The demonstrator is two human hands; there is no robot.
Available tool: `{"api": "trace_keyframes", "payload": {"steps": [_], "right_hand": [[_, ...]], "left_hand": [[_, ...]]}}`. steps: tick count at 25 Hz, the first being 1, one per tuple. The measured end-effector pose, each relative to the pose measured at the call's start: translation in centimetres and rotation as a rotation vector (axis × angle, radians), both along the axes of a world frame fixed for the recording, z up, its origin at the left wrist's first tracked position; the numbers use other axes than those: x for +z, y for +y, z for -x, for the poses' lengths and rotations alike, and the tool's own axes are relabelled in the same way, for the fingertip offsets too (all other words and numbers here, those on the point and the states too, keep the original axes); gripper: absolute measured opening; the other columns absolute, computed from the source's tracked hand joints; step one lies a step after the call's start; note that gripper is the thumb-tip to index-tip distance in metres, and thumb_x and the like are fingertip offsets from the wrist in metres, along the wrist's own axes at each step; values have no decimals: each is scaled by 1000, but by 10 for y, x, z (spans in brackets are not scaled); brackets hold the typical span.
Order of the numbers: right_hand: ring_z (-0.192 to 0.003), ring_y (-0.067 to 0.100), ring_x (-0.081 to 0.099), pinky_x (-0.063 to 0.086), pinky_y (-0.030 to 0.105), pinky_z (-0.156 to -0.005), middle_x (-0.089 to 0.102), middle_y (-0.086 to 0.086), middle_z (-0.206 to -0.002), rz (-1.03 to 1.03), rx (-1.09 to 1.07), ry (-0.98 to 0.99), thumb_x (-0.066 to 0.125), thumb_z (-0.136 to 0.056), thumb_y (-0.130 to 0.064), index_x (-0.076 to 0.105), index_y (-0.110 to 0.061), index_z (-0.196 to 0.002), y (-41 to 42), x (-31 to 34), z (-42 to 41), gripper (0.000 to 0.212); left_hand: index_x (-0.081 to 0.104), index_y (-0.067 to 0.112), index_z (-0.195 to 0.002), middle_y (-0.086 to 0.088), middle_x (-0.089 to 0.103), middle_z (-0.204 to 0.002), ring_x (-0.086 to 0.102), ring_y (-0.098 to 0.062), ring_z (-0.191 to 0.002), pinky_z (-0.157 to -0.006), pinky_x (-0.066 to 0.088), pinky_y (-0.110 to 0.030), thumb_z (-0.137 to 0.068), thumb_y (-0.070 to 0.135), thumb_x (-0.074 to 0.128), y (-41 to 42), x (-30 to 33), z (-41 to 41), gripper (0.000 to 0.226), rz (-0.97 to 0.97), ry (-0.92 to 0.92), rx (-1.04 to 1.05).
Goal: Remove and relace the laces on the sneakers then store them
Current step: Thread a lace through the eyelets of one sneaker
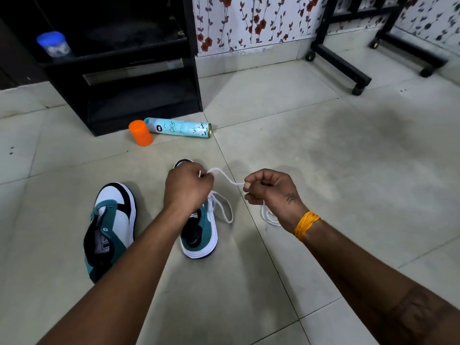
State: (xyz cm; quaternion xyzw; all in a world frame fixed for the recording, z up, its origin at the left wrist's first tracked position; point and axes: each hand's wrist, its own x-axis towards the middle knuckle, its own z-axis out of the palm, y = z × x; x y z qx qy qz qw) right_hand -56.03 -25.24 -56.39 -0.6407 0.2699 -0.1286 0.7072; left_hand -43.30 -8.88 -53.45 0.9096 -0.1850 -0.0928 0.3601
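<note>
Left hand (187,186) curled knuckles-up over the laced sneaker (199,235), grip pinching the white lace (225,176) near its tip. Right hand (270,189) at 3 o'clock of it, grip clamped on the same lace, slack looped below. Unlaced sneaker (109,227) at 9 o'clock on the tiled floor (348,170). Orange cap (140,133) and aerosol can (179,127) at 12 o'clock, against the black cabinet (124,78). Wheeled stand (348,70) at 2 o'clock.

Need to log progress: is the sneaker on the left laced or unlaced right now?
Unlaced. The left sneaker shows bare eyelets and an exposed tongue, no lace across it. Both hands work a white lace over the other sneaker.
</note>
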Motion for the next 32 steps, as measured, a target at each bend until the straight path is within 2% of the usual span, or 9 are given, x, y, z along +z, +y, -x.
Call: {"api": "trace_keyframes", "payload": {"steps": [2, 5, 8, 12, 18, 22, 26, 29, 32], "right_hand": [[-80, 33, 74, 58, 42, -79, 74, 24, -88, 14, 9, -23, 76, -87, -2, 72, 0, -97, 3, 3, -20, 11], [-88, 32, 72, 56, 40, -80, 73, 27, -98, 34, 12, -58, 78, -85, -6, 73, -8, -93, 0, 8, -48, 10], [-80, 21, 66, 54, 33, -75, 73, 27, -94, 103, 28, -73, 80, -83, -5, 74, -10, -89, -6, 4, -70, 10], [-75, 10, 67, 54, 26, -76, 74, 8, -83, 238, 58, -23, 79, -84, -2, 74, -9, -85, -13, -11, -91, 9], [-104, 8, 67, 50, 22, -91, 74, -10, -107, 474, 106, 25, 73, -88, -9, 76, -24, -93, -8, -1, -108, 16], [-96, 17, 73, 57, 21, -83, 78, 7, -99, 251, 269, -132, 69, -89, 4, 74, -13, -105, 30, 25, -101, 23], [-88, 27, 75, 62, 37, -85, 78, 7, -89, 352, 335, -190, 81, -87, -10, 77, -11, -100, 40, 24, -107, 14], [-86, 19, 75, 62, 39, -86, 79, -2, -88, 488, 358, -130, 77, -89, -9, 80, -15, -96, 32, 15, -119, 10], [-85, 15, 73, 59, 35, -82, 77, -3, -88, 524, 370, -32, 71, -92, -10, 76, -17, -92, 29, 0, -123, 8]], "left_hand": [[74, 23, -94, -6, 72, -78, 72, -26, -70, -75, 62, -42, -76, 31, 64, 0, 9, 2, 21, 229, 156, 17], [65, 20, -116, -14, 74, -92, 75, -24, -77, -83, 64, -46, -87, 1, 62, 5, 17, 0, 34, 512, 393, 56], [64, 5, -113, -21, 75, -94, 74, -27, -81, -79, 64, -39, -91, -11, 60, 12, 22, -1, 27, 646, 396, 104], [71, -5, -105, -24, 75, -101, 74, -29, -85, -79, 64, -35, -97, -3, 63, 20, 17, -2, 10, 770, 431, 167], [77, 9, -97, -2, 75, -90, 61, -15, -66, -55, 50, -25, -96, 5, 69, 26, 10, -7, 9, 754, 430, 261], [72, 4, -93, -11, 74, -83, 68, -20, -66, -55, 55, -26, -92, -1, 71, 26, 11, -9, 5, 800, 397, 309], [74, 7, -89, -6, 73, -76, 66, -16, -65, -56, 53, -25, -89, 4, 76, 30, 9, -11, 4, 757, 348, 282], [79, 17, -95, 2, 78, -87, 71, -12, -76, -69, 57, -26, -89, 11, 78, 38, 0, -18, 9, 668, 281, 320], [75, 22, -115, 9, 76, -109, 71, -10, -97, -92, 55, -30, -91, 26, 75, 46, -18, -16, 24, 373, 172, 394]]}}
